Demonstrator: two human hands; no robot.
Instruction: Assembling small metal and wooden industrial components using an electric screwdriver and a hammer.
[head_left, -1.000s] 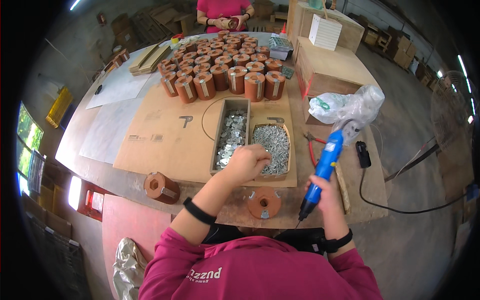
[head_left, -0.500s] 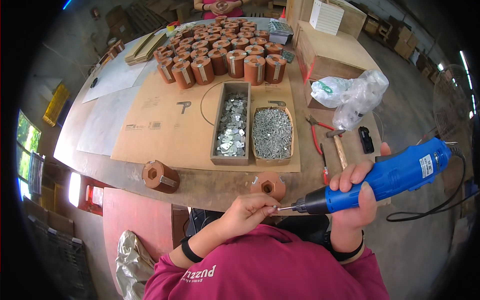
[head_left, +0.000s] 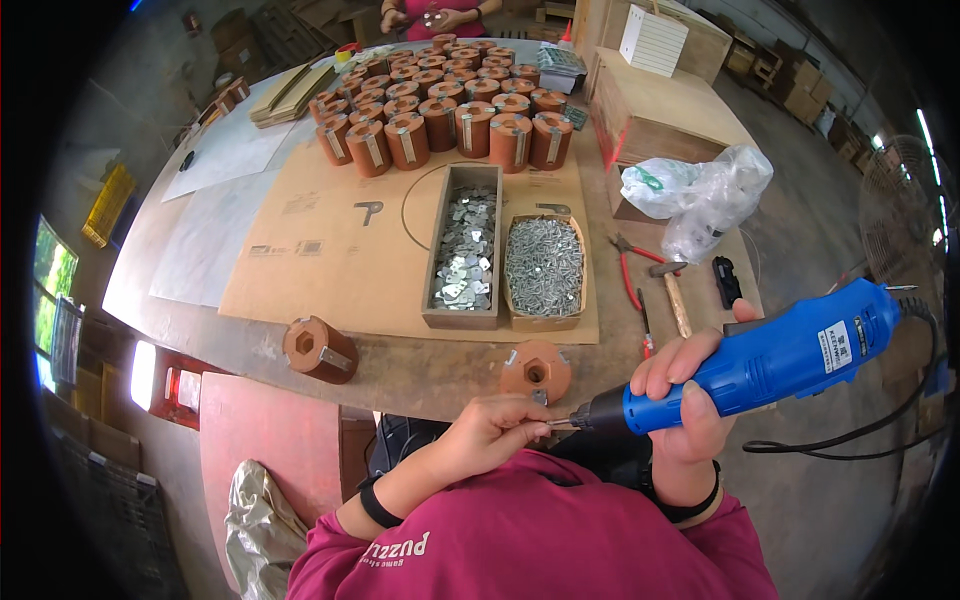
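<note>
My right hand (head_left: 688,390) is wrapped round a blue electric screwdriver (head_left: 770,365), held sideways with its black chuck toward the left. The slim metal bit (head_left: 563,421) reaches the fingertips of my left hand (head_left: 500,432). Those fingers are pinched on what looks like a small screw, almost wholly hidden at the bit's tip. Just beyond them, at the table's near edge, stands a reddish-brown cylinder (head_left: 534,366) with a hexagonal hole in its top and a metal tab on its near side. A similar cylinder (head_left: 320,350) sits farther left, tilted in view.
A grey tray of metal plates (head_left: 463,310) adjoins a carton of screws (head_left: 545,270). Many finished-looking brown cylinders (head_left: 440,120) crowd the far table. Pliers (head_left: 630,270), a hammer (head_left: 677,300) and plastic bags (head_left: 700,195) lie right. Another person's hands (head_left: 440,20) show across the table.
My right hand has brought the screwdriver leftward, so its chuck is closer to my left fingers and less of the bit shows. Across the table, the other person's hands have moved apart.
</note>
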